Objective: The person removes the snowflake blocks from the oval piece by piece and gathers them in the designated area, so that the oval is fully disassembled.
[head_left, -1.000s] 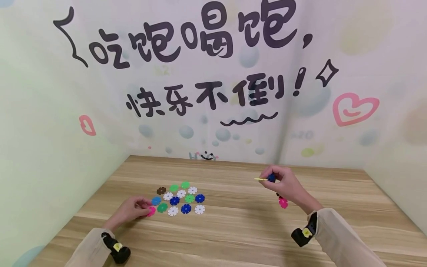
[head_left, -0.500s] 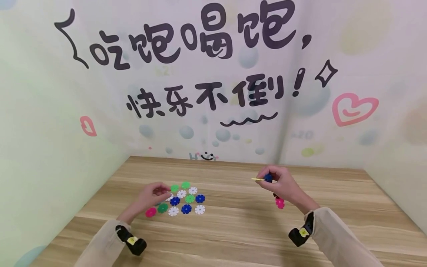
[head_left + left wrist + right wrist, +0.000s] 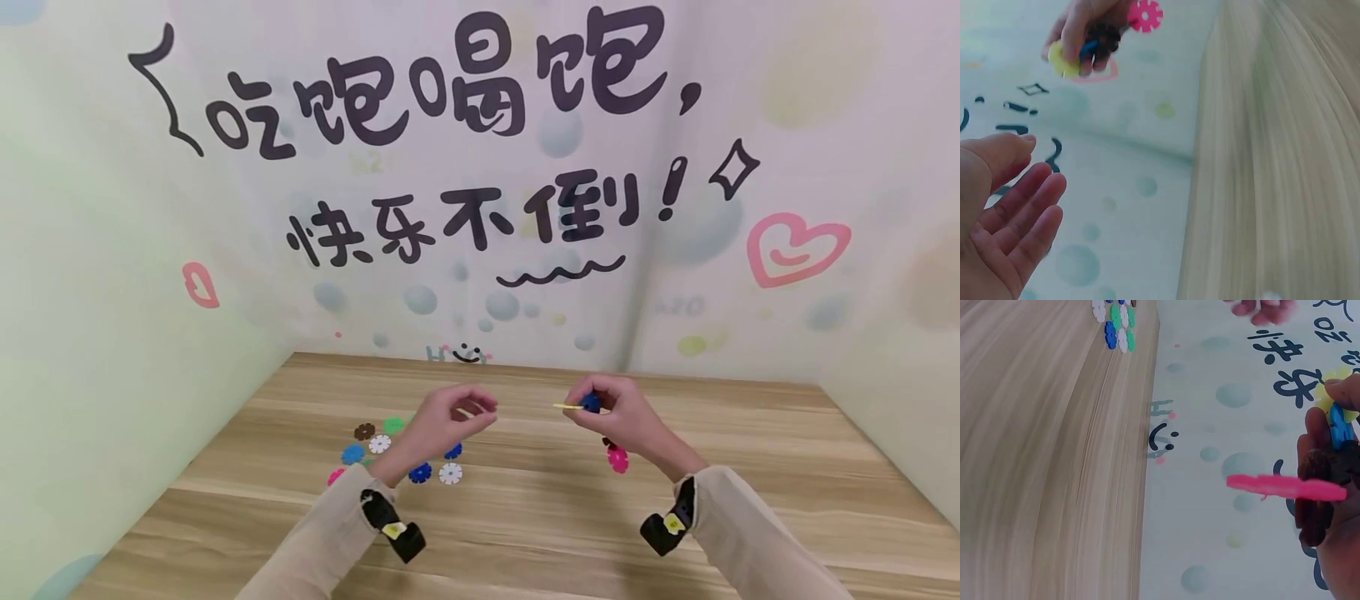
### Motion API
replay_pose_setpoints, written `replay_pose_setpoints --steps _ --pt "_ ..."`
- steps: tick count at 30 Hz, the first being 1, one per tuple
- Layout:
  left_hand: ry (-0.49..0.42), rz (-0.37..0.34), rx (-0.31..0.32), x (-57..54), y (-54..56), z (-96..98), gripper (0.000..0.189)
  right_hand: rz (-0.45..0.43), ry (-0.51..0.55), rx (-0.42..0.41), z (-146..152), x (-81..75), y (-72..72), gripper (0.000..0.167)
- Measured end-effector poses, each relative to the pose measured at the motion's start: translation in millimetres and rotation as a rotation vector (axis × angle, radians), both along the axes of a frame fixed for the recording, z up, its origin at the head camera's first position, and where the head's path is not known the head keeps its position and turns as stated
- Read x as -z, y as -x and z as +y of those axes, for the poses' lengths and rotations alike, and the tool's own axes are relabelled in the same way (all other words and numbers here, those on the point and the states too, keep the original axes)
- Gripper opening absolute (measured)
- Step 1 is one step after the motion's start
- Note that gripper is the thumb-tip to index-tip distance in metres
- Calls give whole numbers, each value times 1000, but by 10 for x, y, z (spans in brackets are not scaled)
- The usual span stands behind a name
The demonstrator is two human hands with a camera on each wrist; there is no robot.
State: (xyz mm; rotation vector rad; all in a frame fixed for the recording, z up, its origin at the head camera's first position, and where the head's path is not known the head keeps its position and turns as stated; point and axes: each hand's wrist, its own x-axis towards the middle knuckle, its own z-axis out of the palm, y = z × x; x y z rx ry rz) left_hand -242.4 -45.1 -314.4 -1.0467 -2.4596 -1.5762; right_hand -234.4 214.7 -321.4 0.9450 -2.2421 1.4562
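Note:
My right hand (image 3: pixel 628 417) grips a chain of linked, notched plastic discs above the table. Between thumb and fingers is the yellow disc (image 3: pixel 1063 60), joined to a blue disc (image 3: pixel 591 403). Farther along hang dark brown discs (image 3: pixel 1315 503) and a pink disc (image 3: pixel 618 460) at the end. To its left, my left hand (image 3: pixel 450 421) is in the air with its fingers loosely bent. Nothing shows between thumb and fingers in the left wrist view. A gap separates the two hands.
Loose notched discs lie flat on the wooden table (image 3: pixel 525 533) under the left forearm, among them a brown disc (image 3: pixel 364 432), a light blue disc (image 3: pixel 352 454) and a white disc (image 3: pixel 451 473). Others are partly hidden by the arm. A printed cloth (image 3: pixel 420 325) hangs behind.
My left hand has left the pink loose disc, crossed over the other discs and moved right, toward my right hand. The right hand has shifted slightly left, still gripping the disc chain.

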Motion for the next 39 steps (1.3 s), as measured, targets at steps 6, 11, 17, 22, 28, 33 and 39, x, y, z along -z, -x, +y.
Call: replay_pose_setpoints --steps 6,11,17,22,28,33,39 --pt "-62 4 60 -124 -118 284 19 -32 -23 -30 -49 17 10 11" --pt "-72 22 99 -80 -128 420 19 -47 -48 -38 -82 34 31 9" --pt "-109 73 92 -36 -133 502 14 -66 -68 -31 -105 28 31 8" --pt "-116 157 57 -13 -138 519 10 -79 -89 -28 -112 27 25 8" --pt "-182 248 -5 6 -131 506 7 -118 -94 -30 -112 -13 4 18" --pt "-227 268 -44 -4 -115 471 5 -169 -61 -11 -64 -54 -3 33" --pt "-246 268 -56 -7 -117 453 7 -218 -26 -30 -50 -44 -5 27"
